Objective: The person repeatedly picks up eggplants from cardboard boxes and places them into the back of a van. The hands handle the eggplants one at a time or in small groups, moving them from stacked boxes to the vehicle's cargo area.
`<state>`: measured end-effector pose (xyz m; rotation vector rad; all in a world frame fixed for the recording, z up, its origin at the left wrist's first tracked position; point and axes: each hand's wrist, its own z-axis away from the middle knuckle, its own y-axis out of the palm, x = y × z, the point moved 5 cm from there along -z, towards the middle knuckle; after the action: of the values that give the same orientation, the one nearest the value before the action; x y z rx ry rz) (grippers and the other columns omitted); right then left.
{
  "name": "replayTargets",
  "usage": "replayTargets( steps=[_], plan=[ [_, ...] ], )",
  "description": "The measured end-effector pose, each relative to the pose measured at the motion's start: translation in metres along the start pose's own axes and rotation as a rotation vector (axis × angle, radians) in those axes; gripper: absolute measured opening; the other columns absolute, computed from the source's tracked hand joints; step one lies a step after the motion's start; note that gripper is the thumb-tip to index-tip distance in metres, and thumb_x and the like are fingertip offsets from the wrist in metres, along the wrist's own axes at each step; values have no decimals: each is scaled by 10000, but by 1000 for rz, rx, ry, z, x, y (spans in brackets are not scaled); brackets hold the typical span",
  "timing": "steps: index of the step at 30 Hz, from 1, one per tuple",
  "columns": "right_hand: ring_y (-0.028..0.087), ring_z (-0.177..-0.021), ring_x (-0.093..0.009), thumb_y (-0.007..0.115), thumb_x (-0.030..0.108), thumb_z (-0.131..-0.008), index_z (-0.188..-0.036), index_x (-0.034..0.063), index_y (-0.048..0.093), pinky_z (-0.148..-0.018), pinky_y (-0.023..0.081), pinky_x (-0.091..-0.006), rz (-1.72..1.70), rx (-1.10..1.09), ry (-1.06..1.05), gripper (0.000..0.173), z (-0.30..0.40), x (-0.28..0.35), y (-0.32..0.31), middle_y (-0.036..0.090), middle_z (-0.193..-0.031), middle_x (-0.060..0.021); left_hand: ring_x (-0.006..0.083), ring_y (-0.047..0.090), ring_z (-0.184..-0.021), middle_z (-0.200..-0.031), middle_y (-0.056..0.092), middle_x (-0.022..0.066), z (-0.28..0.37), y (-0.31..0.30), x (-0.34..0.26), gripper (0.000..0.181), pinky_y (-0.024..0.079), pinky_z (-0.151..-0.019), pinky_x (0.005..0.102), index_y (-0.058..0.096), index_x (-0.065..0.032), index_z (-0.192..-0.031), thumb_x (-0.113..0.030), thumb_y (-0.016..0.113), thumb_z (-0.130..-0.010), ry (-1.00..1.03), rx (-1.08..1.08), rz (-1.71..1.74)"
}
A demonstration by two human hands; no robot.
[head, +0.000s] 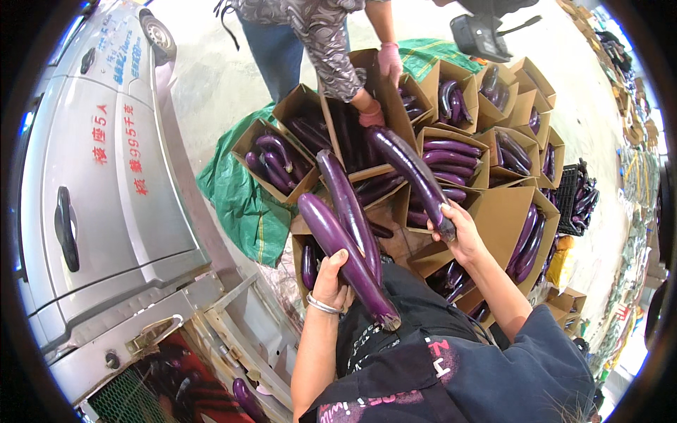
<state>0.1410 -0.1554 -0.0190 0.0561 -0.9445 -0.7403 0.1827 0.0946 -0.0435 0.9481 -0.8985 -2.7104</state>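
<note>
Two long purple eggplants (346, 259) rest in my left hand (334, 283), one crossing over the other, the thumb on the upper one. My right hand (459, 230) grips a third, darker eggplant (410, 164) near its stem end, its far end pointing up and left. Beyond the hands, cardboard boxes hold more eggplants: one box (296, 195) at the left with several curved ones, another (478, 182) with several laid side by side. At my right side, a box (497, 211) has its tall flap raised, with eggplants along its right part.
Across the boxes, a co-worker in pink gloves (390, 58) reaches into a large box. A silver truck (111, 174) stands at left, with eggplants in its bed. A green tarp (248, 227) lies under the boxes. A black crate (568, 195) and a yellow bag (560, 264) are at right.
</note>
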Motion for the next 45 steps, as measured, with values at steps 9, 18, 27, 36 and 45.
replayTargets(
  steps=[9, 18, 27, 36, 45],
  plan=[
    [634, -747, -158, 588, 290, -922, -1058, 69, 568, -572, 488, -252, 50, -122, 13, 260, -42, -19, -12, 606, -862, -38, 163, 631, -797, -913, 656, 54, -38, -3, -16, 395, 524, -729, 330, 617, -28, -1057, -332, 698, -818, -16, 13, 15],
    [629, -799, -121, 545, 289, -957, -1050, 93, 629, -642, 474, -254, 50, -122, 63, 232, -62, -24, -17, 683, -926, -15, 159, 635, -663, -821, 666, 88, -92, 35, 8, 393, 532, -618, 298, 650, 14, -956, -343, 694, -798, 35, 137, 45],
    [640, -985, -245, 513, 297, -964, -1129, -1, 606, -913, 519, -393, 16, 46, 286, 353, -120, -17, -28, 664, -1101, -125, 268, 693, -806, -907, 703, 180, -148, 65, 14, 644, 536, -747, 351, 679, 83, -1005, -476, 708, -687, -78, -104, -238],
    [487, -1248, -245, 423, 287, -1008, -1335, 47, 460, -1049, 412, -454, 306, 212, 220, 407, -135, 47, -16, 507, -1364, -103, 518, 397, -1252, -1467, 79, 402, -150, 83, -25, 1024, 364, -1058, 477, 9, -37, -1494, -456, 641, -807, 33, -287, -403],
    [451, -1278, -293, 356, 244, -1023, -1408, 11, 327, -1064, 395, -443, 307, 85, 47, 452, -113, 0, 78, 437, -1398, -193, 416, 571, -1030, -1091, 569, 289, -122, 50, -36, 391, 463, -929, 421, 625, 45, -1023, -280, 623, -807, 473, -161, -536]
  ],
)
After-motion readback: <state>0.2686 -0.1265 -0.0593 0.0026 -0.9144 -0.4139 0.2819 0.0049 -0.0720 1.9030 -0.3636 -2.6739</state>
